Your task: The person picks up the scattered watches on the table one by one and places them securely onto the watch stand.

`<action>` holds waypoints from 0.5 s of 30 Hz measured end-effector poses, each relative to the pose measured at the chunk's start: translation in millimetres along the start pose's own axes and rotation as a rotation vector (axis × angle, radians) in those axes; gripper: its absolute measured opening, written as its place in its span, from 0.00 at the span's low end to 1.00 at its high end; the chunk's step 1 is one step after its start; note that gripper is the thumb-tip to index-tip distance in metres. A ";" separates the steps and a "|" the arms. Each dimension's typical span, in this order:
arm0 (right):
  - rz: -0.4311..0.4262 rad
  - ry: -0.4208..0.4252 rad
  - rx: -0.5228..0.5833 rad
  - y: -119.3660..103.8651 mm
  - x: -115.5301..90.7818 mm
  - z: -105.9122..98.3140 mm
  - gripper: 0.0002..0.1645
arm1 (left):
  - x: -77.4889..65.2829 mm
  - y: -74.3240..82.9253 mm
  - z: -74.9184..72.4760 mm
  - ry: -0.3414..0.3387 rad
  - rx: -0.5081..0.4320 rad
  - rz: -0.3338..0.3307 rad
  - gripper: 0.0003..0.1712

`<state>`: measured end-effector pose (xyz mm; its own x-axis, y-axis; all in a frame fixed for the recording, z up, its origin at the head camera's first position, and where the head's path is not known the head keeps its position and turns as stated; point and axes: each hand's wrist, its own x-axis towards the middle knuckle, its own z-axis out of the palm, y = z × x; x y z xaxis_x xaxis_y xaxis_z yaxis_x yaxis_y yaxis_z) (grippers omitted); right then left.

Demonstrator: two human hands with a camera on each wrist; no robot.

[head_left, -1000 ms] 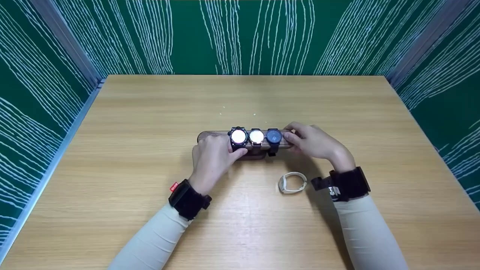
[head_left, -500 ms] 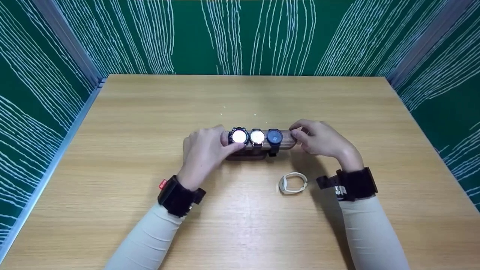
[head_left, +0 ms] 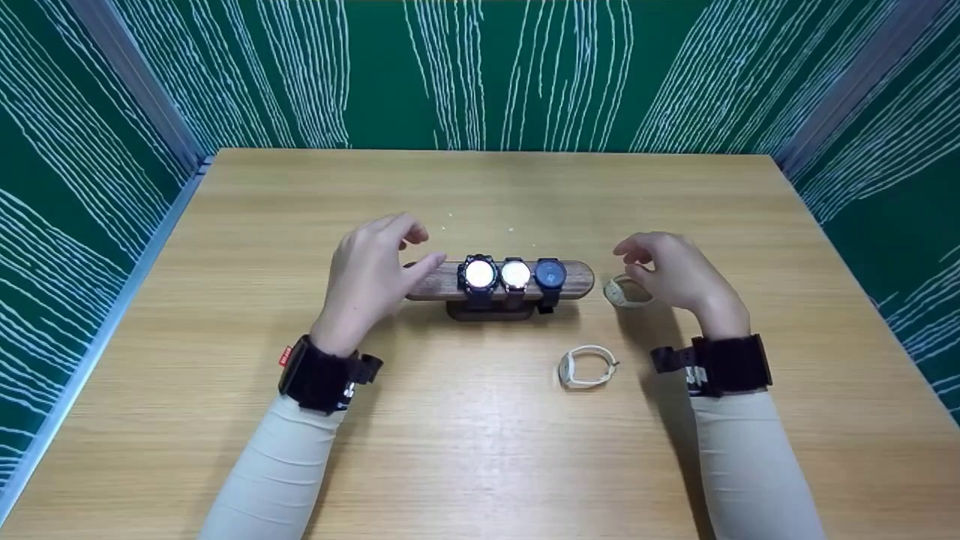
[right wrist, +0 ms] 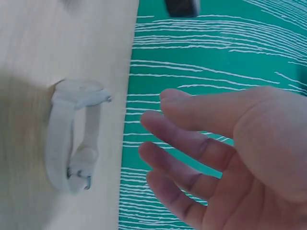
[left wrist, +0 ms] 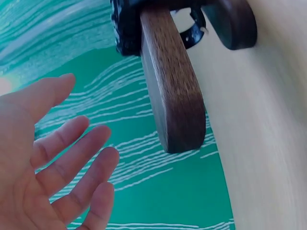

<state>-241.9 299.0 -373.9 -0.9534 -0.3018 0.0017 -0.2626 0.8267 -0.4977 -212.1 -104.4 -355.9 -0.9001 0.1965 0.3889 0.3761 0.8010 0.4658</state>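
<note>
A wooden watch stand point(head_left: 577, 279) stands mid-table. Across its bar are a chunky black watch point(head_left: 480, 274) and a middle watch point(head_left: 515, 274), both with glaring faces, then a dark-faced watch point(head_left: 550, 274). My left hand point(head_left: 371, 274) is at the bar's left end, thumb extended; in the left wrist view its loosely spread fingers are apart from the bar point(left wrist: 180, 96). Over a pale watch point(head_left: 621, 291) hovers my right hand point(head_left: 679, 277), partly covering it. The right wrist view has a white watch point(right wrist: 72, 134) on the table, apart from the relaxed, empty fingers.
Another white watch point(head_left: 589, 367), its strap looped, lies in front of the stand on the wooden table point(head_left: 480, 465). Tiny white specks dot the surface behind the stand. Green walls point(head_left: 487, 75) with white streaks enclose the back and sides.
Both hands have let go of the stand's bar and moved apart, left hand leftward, right hand rightward. The bar's ends and the pale watch under the right hand have come into view.
</note>
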 end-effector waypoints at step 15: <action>-0.013 -0.030 -0.090 28.1 13.8 26.2 0.17 | 1.3 -4.6 1.6 0.002 0.016 0.007 0.16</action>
<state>-258.6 305.5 -410.6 -0.9454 -0.3254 -0.0189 -0.2883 0.8618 -0.4174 -215.4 -107.0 -358.8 -0.8969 0.2017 0.3936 0.3792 0.8086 0.4498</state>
